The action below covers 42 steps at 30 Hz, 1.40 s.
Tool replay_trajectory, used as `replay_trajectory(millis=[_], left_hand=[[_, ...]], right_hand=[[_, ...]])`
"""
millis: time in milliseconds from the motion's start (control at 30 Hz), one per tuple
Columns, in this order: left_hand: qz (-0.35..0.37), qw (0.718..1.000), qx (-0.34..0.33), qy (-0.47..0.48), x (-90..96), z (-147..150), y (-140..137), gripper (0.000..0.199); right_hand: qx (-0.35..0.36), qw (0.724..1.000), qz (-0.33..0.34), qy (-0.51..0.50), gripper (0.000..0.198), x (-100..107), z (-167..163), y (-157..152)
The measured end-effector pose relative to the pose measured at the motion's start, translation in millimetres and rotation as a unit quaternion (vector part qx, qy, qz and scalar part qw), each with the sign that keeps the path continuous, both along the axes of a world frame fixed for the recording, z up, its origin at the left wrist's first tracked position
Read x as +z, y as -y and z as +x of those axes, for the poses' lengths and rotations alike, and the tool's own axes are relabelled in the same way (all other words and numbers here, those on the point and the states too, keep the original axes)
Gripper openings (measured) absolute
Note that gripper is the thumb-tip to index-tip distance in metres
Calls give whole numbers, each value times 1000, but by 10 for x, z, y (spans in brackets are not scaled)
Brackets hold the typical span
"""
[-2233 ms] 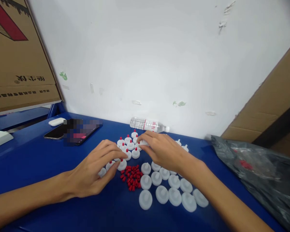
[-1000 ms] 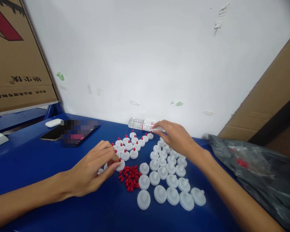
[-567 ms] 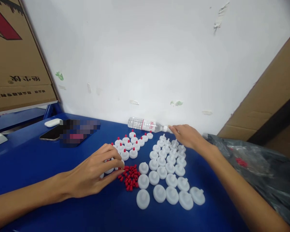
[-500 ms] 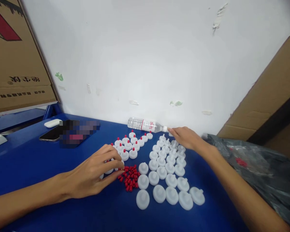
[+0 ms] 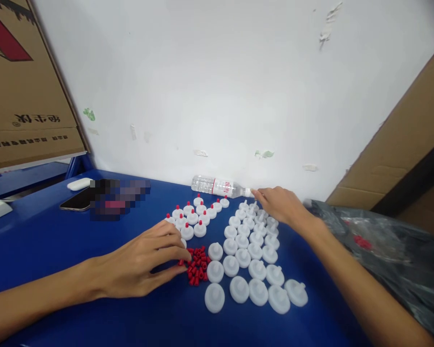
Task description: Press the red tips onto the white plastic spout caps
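Observation:
My left hand [image 5: 148,260] is low over the table at the left edge of a pile of small red caps [image 5: 198,265]. Its thumb and index finger are apart, with a bit of red showing between them. Behind it stand several white nozzle lids with red tips [image 5: 192,218], some partly covered by the hand. My right hand [image 5: 280,205] is at the back of the rows of bare white nozzle lids [image 5: 242,258], its fingers bent together beside the bottle's white cap. What those fingertips hold, if anything, is hidden.
A clear plastic bottle [image 5: 222,187] lies along the wall. At the left are a phone [image 5: 75,201] and a white oval object [image 5: 80,184] on the blue table [image 5: 75,231]. Dark plastic sheeting [image 5: 390,260] with a bag of red pieces lies at the right, and cardboard boxes flank both sides.
My left hand has shifted slightly right and down over the red caps, and its thumb and index finger are wider apart. My right hand has barely moved.

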<state>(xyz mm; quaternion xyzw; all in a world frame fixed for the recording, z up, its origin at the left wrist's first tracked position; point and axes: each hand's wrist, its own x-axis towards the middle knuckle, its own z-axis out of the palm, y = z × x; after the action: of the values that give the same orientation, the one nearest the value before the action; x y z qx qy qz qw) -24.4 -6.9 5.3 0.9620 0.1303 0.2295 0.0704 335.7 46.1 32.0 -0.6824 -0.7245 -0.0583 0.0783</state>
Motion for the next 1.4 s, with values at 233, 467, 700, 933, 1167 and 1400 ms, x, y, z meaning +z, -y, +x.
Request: replay_trajectory(millis=[233,467,700,933,1167,1400], left_hand=[[32,997,-35,-55,23,21,31,13],[31,995,-22,-87,10,-2,10,17],[29,995,-13,-98,-2,-22,6,20],[27,998,-8,-63,1,-13,10,25],[22,1000,10,4,41,-18,34,18],[72,983,127,108,30,-48,-16,20]], right_hand=[[97,993,58,-22,51,52,-225,67],[206,977,20,-53,54,-161,-563,71],[218,973,2,-69,62,-214,-628,52],[221,973,12,-70,56,-145,-648,103],[195,974,79,-82,45,-78,-637,117],[254,953,115,-116,18,80,-867,304]])
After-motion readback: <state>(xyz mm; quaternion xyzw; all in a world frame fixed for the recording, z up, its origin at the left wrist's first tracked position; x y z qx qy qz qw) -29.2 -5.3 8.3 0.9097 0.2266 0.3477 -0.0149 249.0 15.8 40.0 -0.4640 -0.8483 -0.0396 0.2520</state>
